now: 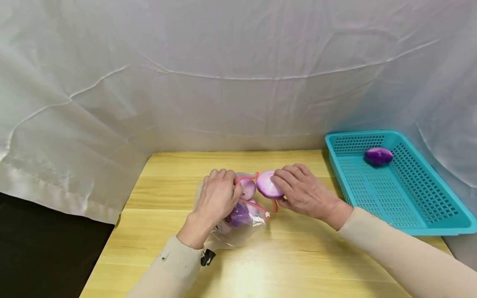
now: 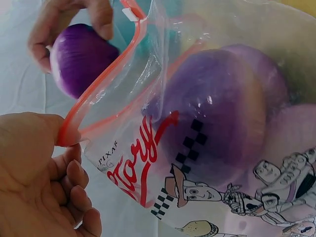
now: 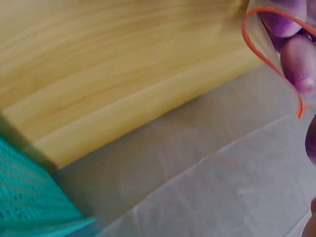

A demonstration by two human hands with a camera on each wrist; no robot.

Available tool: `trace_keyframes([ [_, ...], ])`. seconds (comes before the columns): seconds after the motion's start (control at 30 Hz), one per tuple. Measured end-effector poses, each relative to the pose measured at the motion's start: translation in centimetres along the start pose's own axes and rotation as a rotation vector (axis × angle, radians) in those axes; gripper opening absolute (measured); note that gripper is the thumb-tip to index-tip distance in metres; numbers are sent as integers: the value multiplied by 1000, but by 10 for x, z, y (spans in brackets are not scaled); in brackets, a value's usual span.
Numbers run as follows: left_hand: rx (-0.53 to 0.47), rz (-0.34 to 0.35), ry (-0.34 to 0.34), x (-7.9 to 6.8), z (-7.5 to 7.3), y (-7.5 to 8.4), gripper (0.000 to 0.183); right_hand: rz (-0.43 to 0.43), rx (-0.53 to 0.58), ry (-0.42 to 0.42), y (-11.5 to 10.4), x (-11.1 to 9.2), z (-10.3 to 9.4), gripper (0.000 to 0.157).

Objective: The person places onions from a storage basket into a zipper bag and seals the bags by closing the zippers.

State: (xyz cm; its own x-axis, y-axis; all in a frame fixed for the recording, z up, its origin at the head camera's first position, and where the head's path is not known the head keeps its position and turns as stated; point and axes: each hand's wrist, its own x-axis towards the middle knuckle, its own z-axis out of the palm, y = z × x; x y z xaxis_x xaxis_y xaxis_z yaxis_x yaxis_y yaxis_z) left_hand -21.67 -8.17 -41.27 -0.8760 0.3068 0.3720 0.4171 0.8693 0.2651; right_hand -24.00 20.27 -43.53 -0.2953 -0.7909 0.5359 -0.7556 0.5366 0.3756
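A clear zip bag with a red zip edge lies mid-table, printed with cartoon figures. Inside it are several purple-and-white onions, seen through the plastic. My left hand pinches the bag's edge between thumb and forefinger, its other fingers loosely curled below in the left wrist view. The bag's mouth stands parted. Right beside that mouth, my right hand grips another purple onion, its pale face turned up. Only a sliver of this onion shows in the right wrist view.
To the right stands a turquoise plastic basket with perforated walls, holding one purple onion. The wooden table ends against a pale cloth behind. A dark area lies beyond its left edge.
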Motion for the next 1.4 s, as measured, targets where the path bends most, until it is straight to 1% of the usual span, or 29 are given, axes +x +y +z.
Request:
trace_keyframes([
  [0.17, -26, -12, 3, 1, -2, 3, 17, -10, 41, -33, -8, 1, 7, 69],
  [0.27, -41, -33, -9, 3, -4, 6, 18, -13, 62, -29, -12, 5, 9, 71],
  [0.4, -58, -55, -22, 4, -7, 11, 22, -36, 72, -12, -16, 10, 11, 63],
  [0.53, -71, -59, -31, 6, -8, 17, 22, -50, 63, 6, -20, 13, 13, 54],
  [0.7, -77, -53, -42, 8, -9, 24, 22, -60, 59, 19, -24, 16, 15, 57],
  [0.77, -87, -55, -48, 9, -10, 27, 22, -66, 73, 44, -25, 17, 16, 59],
  [0.8, -95, -58, -51, 9, -10, 28, 22, -68, 80, 60, -26, 18, 16, 57],
  [0.83, -101, -59, -55, 10, -11, 30, 23, -72, 83, 79, -26, 18, 17, 53],
  [0.93, -130, -72, -61, 11, -13, 33, 24, -93, 82, 131, -27, 21, 18, 36],
  [0.97, -138, -76, -59, 12, -14, 34, 24, -105, 69, 135, -28, 22, 18, 31],
  [1.07, -164, -83, -25, 14, -15, 36, 23, -125, 49, 87, -29, 22, 15, 28],
  [1.13, -180, -95, 10, 16, -15, 35, 21, -131, 53, 42, -30, 21, 13, 34],
  [1.2, -195, -110, 41, 18, -16, 33, 19, -114, 58, 9, -30, 17, 11, 39],
  [1.27, -209, -128, 64, 19, -16, 31, 18, -83, 72, 10, -29, 12, 12, 37],
  [1.33, -215, -140, 77, 19, -17, 30, 18, -25, 87, 31, -28, 5, 13, 31],
  [1.4, -217, -143, 88, 20, -18, 29, 18, 54, 102, 40, -26, -2, 15, 28],
])
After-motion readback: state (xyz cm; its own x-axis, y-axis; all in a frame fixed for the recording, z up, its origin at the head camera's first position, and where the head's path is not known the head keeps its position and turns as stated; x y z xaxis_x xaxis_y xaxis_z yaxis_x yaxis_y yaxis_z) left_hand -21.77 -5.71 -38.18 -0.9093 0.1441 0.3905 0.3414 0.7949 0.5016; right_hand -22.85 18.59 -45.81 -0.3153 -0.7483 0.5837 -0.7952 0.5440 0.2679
